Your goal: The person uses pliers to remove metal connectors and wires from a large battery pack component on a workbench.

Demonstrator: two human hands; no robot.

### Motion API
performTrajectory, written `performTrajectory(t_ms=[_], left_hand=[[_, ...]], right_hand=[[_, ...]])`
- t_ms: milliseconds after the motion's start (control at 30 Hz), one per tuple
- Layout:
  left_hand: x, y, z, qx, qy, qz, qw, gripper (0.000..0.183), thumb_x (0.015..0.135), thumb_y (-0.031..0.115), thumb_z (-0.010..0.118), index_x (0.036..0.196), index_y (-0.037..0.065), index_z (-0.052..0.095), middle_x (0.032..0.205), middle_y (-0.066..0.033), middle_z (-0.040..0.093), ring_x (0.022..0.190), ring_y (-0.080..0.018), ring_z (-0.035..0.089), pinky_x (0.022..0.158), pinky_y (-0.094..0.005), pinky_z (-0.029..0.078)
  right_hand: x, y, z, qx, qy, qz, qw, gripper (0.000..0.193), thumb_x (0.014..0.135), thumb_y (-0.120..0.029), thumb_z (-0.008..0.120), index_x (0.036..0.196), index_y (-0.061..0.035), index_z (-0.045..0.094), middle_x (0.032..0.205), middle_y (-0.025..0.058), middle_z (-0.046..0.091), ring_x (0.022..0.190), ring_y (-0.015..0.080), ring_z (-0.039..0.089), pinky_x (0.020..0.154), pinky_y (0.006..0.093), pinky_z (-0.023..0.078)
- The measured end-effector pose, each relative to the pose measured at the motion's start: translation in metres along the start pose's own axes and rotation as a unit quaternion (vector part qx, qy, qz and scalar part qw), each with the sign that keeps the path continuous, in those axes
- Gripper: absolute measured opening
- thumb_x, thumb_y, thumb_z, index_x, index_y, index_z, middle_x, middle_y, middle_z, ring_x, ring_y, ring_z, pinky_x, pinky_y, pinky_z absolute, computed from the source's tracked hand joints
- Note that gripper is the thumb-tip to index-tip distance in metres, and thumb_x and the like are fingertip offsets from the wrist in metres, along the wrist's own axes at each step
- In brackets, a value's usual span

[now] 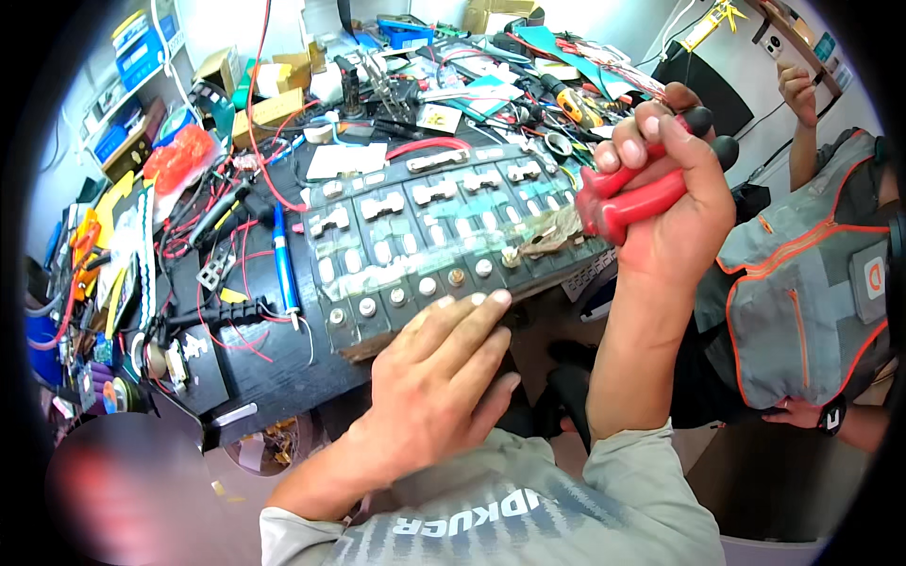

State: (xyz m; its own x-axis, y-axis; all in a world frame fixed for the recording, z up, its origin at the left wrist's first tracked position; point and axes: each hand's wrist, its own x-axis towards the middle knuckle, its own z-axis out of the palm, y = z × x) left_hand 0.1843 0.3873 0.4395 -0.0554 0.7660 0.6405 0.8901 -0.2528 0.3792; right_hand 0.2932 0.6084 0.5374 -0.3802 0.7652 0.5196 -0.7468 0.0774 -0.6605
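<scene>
A battery pack (439, 241) of several dark cells in a row, with metal terminals and connecting bars, lies on the black table. My left hand (439, 363) rests at its near edge, fingers stretched out with the tips by the front terminals, holding nothing. Raised over the pack's right end, my right hand (675, 193) is closed around red-handled pliers (642, 200) with black handle ends. Beside the pliers' lower end, a crumpled brownish strip of tape (547, 236) stands up from the pack's top. Whether the pliers grip that tape I cannot tell.
Tools, wires and parts crowd the far side of the table (330, 373), including a yellow drill (571, 102). A blue pen-like tool (285, 259) and red wires lie left of the pack. Another person (802, 274) in a grey vest stands at the right. A bin (274, 453) sits below.
</scene>
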Motion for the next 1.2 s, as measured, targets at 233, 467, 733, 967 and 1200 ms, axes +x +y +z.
performTrajectory(t_ms=[233, 467, 733, 967, 1200], left_hand=[[0.005, 0.001, 0.000, 0.018, -0.020, -0.002, 1.000, 0.041, 0.080, 0.023, 0.087, 0.115, 0.004, 0.076, 0.142, -0.0171, 0.073, 0.122, -0.0349, 0.073, 0.109, -0.0486, 0.056], [0.008, 0.007, 0.002, 0.038, -0.028, -0.016, 0.999, 0.041, 0.078, 0.022, 0.087, 0.114, 0.004, 0.077, 0.141, -0.0171, 0.073, 0.123, -0.0349, 0.072, 0.109, -0.0488, 0.056], [0.007, 0.010, 0.002, 0.032, -0.020, -0.023, 0.999, 0.040, 0.079, 0.022, 0.088, 0.112, 0.003, 0.077, 0.141, -0.0174, 0.073, 0.125, -0.0360, 0.072, 0.111, -0.0498, 0.055], [0.006, 0.009, 0.001, 0.024, -0.018, -0.022, 0.999, 0.039, 0.080, 0.022, 0.087, 0.112, 0.003, 0.077, 0.141, -0.0176, 0.073, 0.124, -0.0365, 0.072, 0.111, -0.0500, 0.055], [0.003, 0.006, 0.003, 0.017, -0.002, -0.014, 1.000, 0.037, 0.081, 0.023, 0.086, 0.111, 0.004, 0.076, 0.141, -0.0173, 0.072, 0.123, -0.0356, 0.072, 0.109, -0.0494, 0.055]], right_hand=[[0.006, 0.005, -0.002, 0.021, 0.006, 0.011, 1.000, 0.042, 0.094, -0.006, 0.071, 0.134, -0.0024, 0.059, 0.097, 0.0071, 0.065, 0.077, 0.0155, 0.062, 0.070, 0.0348, 0.054], [0.001, 0.000, 0.028, -0.120, -0.053, -0.004, 0.991, 0.051, 0.091, -0.006, 0.072, 0.139, 0.0028, 0.056, 0.098, 0.0065, 0.061, 0.082, 0.0135, 0.060, 0.076, 0.0322, 0.053], [-0.003, -0.015, 0.018, -0.229, -0.064, -0.038, 0.971, 0.065, 0.099, -0.021, 0.062, 0.154, 0.0094, 0.047, 0.117, 0.0188, 0.071, 0.096, 0.0212, 0.068, 0.086, 0.0337, 0.056], [-0.004, -0.032, 0.011, -0.264, -0.018, -0.030, 0.964, 0.072, 0.102, -0.026, 0.058, 0.165, 0.0016, 0.038, 0.142, 0.0257, 0.067, 0.125, 0.0359, 0.074, 0.072, 0.0288, 0.059], [-0.029, -0.029, 0.001, -0.278, -0.061, -0.106, 0.953, 0.078, 0.102, -0.026, 0.055, 0.170, 0.0019, 0.029, 0.150, 0.0295, 0.059, 0.131, 0.0393, 0.068, 0.078, 0.0299, 0.060]])
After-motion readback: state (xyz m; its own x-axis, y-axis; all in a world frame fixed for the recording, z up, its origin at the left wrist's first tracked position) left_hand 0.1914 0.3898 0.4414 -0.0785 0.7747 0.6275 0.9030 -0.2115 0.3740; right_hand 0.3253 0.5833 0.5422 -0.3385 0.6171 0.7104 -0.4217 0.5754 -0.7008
